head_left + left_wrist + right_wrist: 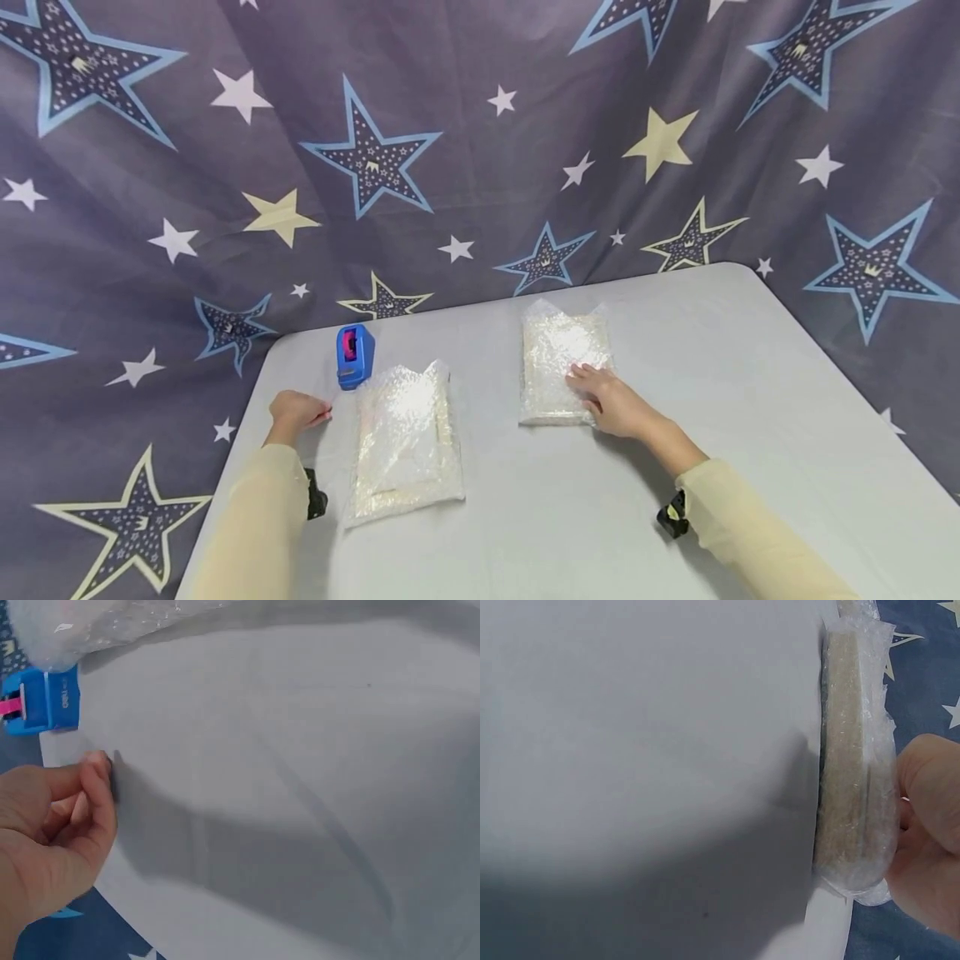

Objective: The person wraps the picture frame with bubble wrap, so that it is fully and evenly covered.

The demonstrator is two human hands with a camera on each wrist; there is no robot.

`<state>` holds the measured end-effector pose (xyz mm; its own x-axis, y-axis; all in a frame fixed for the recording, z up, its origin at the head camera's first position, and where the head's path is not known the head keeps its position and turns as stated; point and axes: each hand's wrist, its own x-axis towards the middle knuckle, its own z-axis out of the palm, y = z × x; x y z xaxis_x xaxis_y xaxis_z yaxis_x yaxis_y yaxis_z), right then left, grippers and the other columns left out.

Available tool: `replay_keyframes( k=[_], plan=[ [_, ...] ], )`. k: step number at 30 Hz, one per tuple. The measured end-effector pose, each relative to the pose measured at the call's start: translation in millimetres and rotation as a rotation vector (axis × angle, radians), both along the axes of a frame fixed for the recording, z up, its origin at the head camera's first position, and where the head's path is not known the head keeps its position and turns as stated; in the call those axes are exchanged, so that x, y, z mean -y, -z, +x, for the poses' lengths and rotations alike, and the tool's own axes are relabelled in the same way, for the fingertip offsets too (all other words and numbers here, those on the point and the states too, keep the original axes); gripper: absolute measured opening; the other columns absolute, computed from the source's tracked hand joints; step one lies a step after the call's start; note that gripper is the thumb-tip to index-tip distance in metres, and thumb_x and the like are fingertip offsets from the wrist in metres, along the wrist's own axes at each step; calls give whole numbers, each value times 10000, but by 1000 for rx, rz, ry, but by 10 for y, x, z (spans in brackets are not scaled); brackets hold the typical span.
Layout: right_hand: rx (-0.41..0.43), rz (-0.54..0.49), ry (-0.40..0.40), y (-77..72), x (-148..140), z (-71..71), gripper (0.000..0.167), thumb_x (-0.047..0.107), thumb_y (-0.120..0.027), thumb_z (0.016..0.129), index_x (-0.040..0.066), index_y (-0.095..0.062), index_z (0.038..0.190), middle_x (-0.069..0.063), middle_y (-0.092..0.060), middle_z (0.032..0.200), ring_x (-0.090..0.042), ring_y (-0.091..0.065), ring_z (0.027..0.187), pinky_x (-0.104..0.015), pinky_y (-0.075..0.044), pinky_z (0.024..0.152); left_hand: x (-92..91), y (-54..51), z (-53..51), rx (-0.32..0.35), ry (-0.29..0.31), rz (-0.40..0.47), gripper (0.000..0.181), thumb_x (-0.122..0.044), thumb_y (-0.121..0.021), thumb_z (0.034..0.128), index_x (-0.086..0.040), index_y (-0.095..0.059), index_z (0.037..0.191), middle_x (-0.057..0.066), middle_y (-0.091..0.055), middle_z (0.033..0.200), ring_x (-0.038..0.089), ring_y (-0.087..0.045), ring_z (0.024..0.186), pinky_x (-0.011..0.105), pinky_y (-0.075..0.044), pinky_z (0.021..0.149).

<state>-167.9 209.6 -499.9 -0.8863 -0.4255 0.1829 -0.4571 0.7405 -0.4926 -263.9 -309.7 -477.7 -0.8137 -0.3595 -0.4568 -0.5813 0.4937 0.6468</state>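
My left hand (298,410) is at the left of the table, its thumb and fingertips pinched together. A thin, faint clear strip, apparently tape, shows at the fingertips in the head view; the left wrist view hardly shows it. Just beyond stands a blue tape dispenser (356,357) with a pink core. On the right, my right hand (618,404) rests its fingers on top of a flat bubble-wrapped package (555,354). The right wrist view shows this package's thick side (847,757) through the wrap, with the hand (930,832) against it.
A second bubble-wrapped package (401,450) lies between my hands, close to the dispenser. Both packages lie on a white-covered table (525,517) with rounded far corners. A dark star-patterned curtain (465,125) hangs behind and beside it.
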Motion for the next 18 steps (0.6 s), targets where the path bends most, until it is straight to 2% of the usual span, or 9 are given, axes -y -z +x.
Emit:
replay_keyframes(
  k=[2, 4, 6, 9, 12, 14, 18],
  plan=[
    [4, -9, 3, -1, 11, -4, 464, -63, -596, 845, -61, -540, 1306, -288, -457, 1418, -482, -419, 1327, -631, -265, 1134, 45, -30, 25, -40, 60, 9, 211, 7, -637, 839, 178, -662, 961, -63, -602, 502, 29, -590, 460, 209, -569, 530],
    [8, -11, 6, 2, 14, 0, 464, -64, -593, 847, -58, -539, 1308, -284, -455, 1422, -481, -413, 1332, -629, -261, 1137, 60, -120, 54, -89, 172, -19, 206, -21, -630, 856, 153, -676, 955, -87, -630, 540, 8, -598, 499, 198, -568, 552],
    [15, -13, 7, 12, 15, 8, 463, -64, -592, 850, -55, -539, 1310, -281, -453, 1425, -481, -406, 1337, -627, -258, 1140, 44, -239, 89, -144, 292, -94, 225, -70, -645, 858, 130, -681, 955, -112, -648, 569, -11, -604, 522, 191, -563, 567],
    [8, -10, 2, 2, 2, -4, 459, -62, -589, 855, -56, -538, 1311, -285, -453, 1424, -484, -406, 1335, -627, -260, 1140, -53, -467, 78, -217, 428, -185, 247, -117, -656, 874, 109, -677, 970, -104, -660, 603, -13, -614, 553, 198, -563, 592],
    [-3, -10, 0, 2, -3, -7, 454, -64, -593, 852, -62, -543, 1304, -294, -461, 1413, -488, -415, 1326, -624, -270, 1136, -203, -646, 56, -275, 513, -212, 239, -116, -652, 888, 107, -671, 973, -46, -683, 646, 1, -618, 575, 200, -553, 583],
    [-11, -11, 2, 4, -1, -3, 453, -69, -595, 847, -67, -546, 1297, -298, -467, 1406, -490, -421, 1320, -623, -277, 1133, -335, -734, 38, -312, 547, -222, 231, -113, -652, 892, 103, -673, 970, 10, -701, 675, 7, -609, 579, 192, -527, 564],
    [-43, 25, 0, 15, 33, 5, 457, -71, -590, 836, -67, -551, 1292, -293, -484, 1397, -482, -439, 1313, -619, -296, 1128, -646, -824, -23, -381, 602, -183, 212, -83, -652, 890, 113, -675, 967, 122, -722, 731, 27, -614, 585, 176, -524, 564]
  ],
)
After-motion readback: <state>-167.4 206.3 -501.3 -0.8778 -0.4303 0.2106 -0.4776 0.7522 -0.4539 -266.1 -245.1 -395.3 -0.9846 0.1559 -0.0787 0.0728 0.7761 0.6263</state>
